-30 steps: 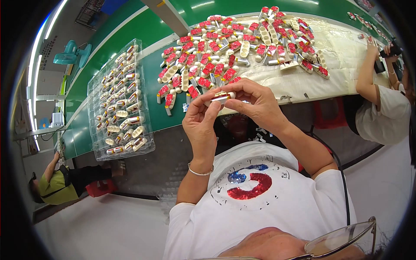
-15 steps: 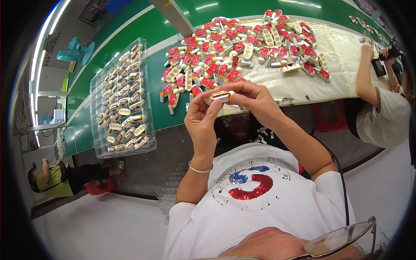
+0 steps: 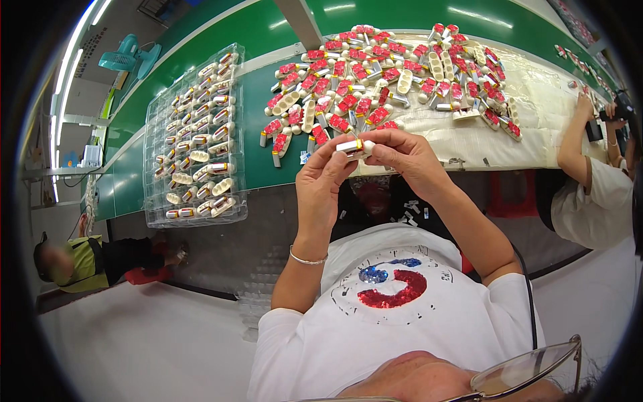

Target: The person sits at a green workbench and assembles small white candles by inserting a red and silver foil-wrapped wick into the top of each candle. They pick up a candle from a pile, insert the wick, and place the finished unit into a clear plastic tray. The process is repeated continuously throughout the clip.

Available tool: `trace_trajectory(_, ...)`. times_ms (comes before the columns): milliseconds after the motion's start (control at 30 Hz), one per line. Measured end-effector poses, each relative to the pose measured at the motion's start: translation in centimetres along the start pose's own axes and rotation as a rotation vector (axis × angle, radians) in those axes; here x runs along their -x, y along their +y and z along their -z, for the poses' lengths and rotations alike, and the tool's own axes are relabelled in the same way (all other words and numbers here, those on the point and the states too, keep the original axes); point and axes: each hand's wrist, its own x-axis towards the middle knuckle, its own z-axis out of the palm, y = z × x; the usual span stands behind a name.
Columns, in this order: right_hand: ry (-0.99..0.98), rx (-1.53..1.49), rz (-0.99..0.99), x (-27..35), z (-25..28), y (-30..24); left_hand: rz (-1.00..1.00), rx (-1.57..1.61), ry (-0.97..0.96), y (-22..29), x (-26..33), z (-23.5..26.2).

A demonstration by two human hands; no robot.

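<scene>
Between both hands, just off the near edge of the table, I hold a small cream-coloured oblong piece (image 3: 355,150) with a silver and yellow band. My left hand (image 3: 323,171) pinches its left end with thumb and fingers, a bracelet on the wrist. My right hand (image 3: 408,157) grips the other end between thumb and fingertips. Beyond my hands spreads a pile of similar cream pieces (image 3: 348,104), many with red labels and silver strips. Some lie turned over, showing oval hollows, like this hollow-sided piece (image 3: 404,81).
To the left, a clear plastic tray (image 3: 153,120) holds rows of similar pieces on the green table (image 3: 261,164). A pale sheet (image 3: 542,100) lies under part of the pile. A metal post (image 3: 298,23) stands behind. Other people sit at right and left; a teal fan (image 3: 127,57) stands far left.
The held piece has turned in my fingers, with its silver and yellow side now showing more. My view has shifted slightly, so the table and tray appear moved.
</scene>
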Motion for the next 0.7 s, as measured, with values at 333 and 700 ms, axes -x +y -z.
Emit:
trace_trajectory(333,-0.011,0.313,0.025,-0.8,-1.6,1.2,-0.425,-0.778,-0.092,1.2,1.4,2.4)
trace_trajectory(700,-0.022,0.463,0.091,-2.8,-1.3,1.3,-0.59,-0.752,0.592,13.2,0.7,18.5)
